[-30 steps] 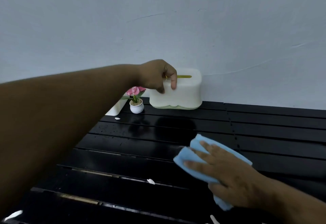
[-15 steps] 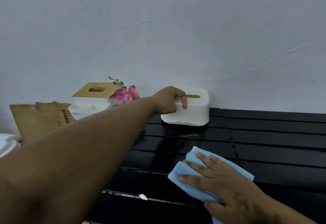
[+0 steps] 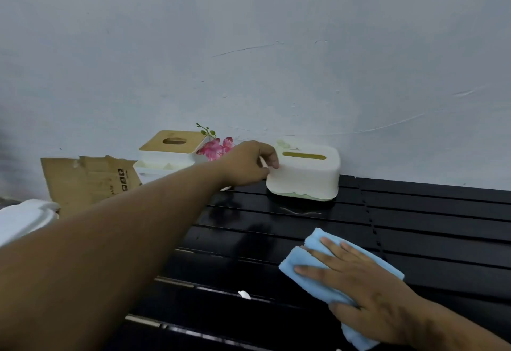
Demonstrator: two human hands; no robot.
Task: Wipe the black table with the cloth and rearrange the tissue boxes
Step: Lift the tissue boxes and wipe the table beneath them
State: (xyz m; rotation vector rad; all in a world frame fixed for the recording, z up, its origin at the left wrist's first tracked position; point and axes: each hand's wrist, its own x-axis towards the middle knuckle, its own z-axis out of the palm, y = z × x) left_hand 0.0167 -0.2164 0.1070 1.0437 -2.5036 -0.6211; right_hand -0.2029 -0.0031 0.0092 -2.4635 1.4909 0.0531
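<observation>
My left hand (image 3: 249, 164) pinches the white tissue box's (image 3: 307, 176) left end. My right hand (image 3: 367, 295) lies spread, pressing the blue cloth (image 3: 312, 243) onto the black counter (image 3: 442, 226).

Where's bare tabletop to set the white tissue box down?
Bare black table lies right of the white tissue box, and between it and the blue cloth. Crowded left: pink flower, bamboo-lid tissue box, left hand.

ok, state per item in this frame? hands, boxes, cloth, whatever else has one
left hand: fingers curled on the white tissue box's left end
right hand: flat, fingers straight, pressing the cloth
white tissue box: upright on the black table, against the wall
blue cloth: folded, flat on the table
wooden-lid tissue box: upright, lid on
cardboard: torn
</observation>
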